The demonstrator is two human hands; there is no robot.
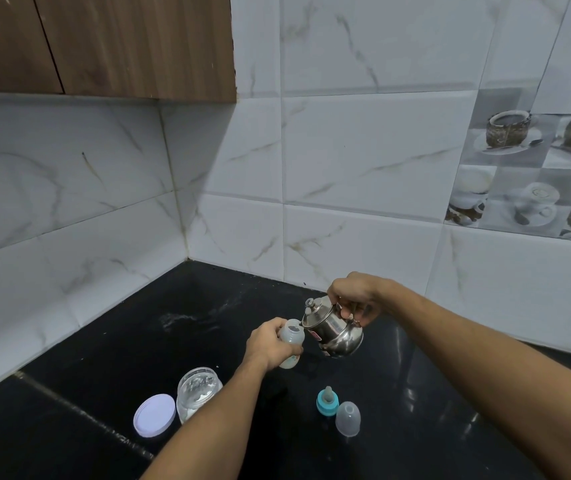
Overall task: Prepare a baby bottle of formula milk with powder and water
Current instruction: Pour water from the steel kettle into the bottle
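My left hand (pixel 270 342) grips a small translucent baby bottle (pixel 292 341), open at the top, upright above the black counter (pixel 104 358). My right hand (pixel 355 296) holds a small steel kettle (pixel 334 329) by its handle, tilted left so its spout touches the bottle's mouth. An open clear jar with white powder (pixel 197 389) stands near my left forearm, with its lilac lid (pixel 155 415) lying to its left. The bottle's teal ring with teat (pixel 327 401) and a clear dome cap (pixel 348 418) rest on the counter at the front.
White marble-look tiled walls (pixel 346 168) meet in a corner behind the counter. A wooden wall cabinet (pixel 104 43) hangs at the upper left. White powder smears (pixel 180 320) mark the counter toward the corner.
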